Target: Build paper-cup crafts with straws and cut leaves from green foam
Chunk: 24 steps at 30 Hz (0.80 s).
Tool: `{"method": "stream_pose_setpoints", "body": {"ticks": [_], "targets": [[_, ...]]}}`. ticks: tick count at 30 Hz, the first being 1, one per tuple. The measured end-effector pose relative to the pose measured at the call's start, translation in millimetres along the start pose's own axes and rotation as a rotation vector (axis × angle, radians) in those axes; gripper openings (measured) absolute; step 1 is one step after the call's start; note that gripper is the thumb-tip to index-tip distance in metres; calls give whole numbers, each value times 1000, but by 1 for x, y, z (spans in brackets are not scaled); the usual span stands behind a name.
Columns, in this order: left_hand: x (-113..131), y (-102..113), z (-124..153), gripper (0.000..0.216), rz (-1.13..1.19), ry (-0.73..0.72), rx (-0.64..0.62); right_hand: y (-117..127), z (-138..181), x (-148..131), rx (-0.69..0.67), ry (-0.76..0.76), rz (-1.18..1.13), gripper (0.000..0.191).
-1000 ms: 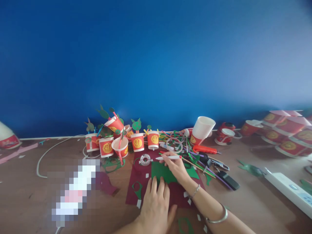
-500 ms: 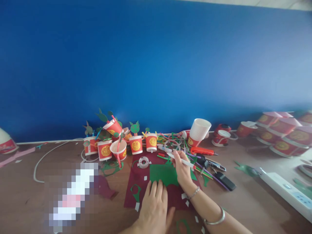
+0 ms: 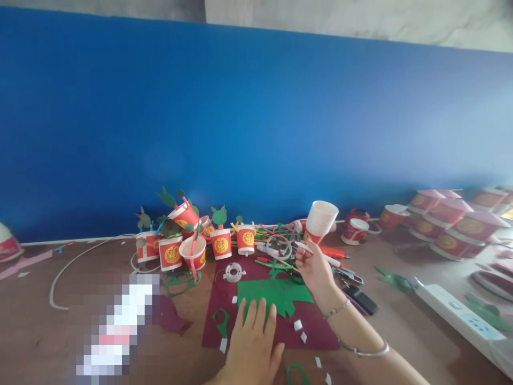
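A sheet of green paper (image 3: 266,291) with a jagged, cut right side lies on a dark red sheet (image 3: 212,326). My left hand (image 3: 253,337) rests flat on the green paper's near edge, fingers stretched out. Faint dark marks show along the paper's upper part. Raised off the sheet at its upper right, my right hand (image 3: 315,270) pinches a white marker pen (image 3: 303,246) with a red end. A tape roll (image 3: 233,272) and a green paper offcut (image 3: 220,322) lie left of the green paper.
Red-and-white paper cups (image 3: 171,253), some with green cut-outs, stand behind to the left. A stack of white cups (image 3: 321,220) and an orange-handled tool (image 3: 333,252) are at the back. A black key fob (image 3: 363,298) and a white power strip (image 3: 460,313) lie to the right.
My right hand has lifted with the marker from over the green paper and moved up and right, uncovering the paper's right part. My left hand stays flat. The view has tilted slightly upward.
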<state>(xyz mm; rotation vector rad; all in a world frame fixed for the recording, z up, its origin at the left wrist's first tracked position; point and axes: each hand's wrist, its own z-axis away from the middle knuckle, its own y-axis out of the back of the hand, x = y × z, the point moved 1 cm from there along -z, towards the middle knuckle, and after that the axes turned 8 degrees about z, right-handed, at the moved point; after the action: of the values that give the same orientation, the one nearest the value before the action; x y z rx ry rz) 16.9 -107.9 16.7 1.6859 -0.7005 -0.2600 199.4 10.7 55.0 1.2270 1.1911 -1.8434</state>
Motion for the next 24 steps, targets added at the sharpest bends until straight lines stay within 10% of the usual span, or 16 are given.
{"method": "stream_pose_setpoints", "body": {"ticks": [8,13,18,24], "targets": [[-3,-5,-1,44,16,-6,67,6,12,4,1,230,367,36],[-4,-9,0,29,70,-22,183,5,16,12,-244,332,739,34],[-6,-5,-4,19,315,-61,175,-12,17,21,-422,755,1224,20],[-13,12,-12,23,760,27,324,-43,10,30,-481,875,1704,27]]}}
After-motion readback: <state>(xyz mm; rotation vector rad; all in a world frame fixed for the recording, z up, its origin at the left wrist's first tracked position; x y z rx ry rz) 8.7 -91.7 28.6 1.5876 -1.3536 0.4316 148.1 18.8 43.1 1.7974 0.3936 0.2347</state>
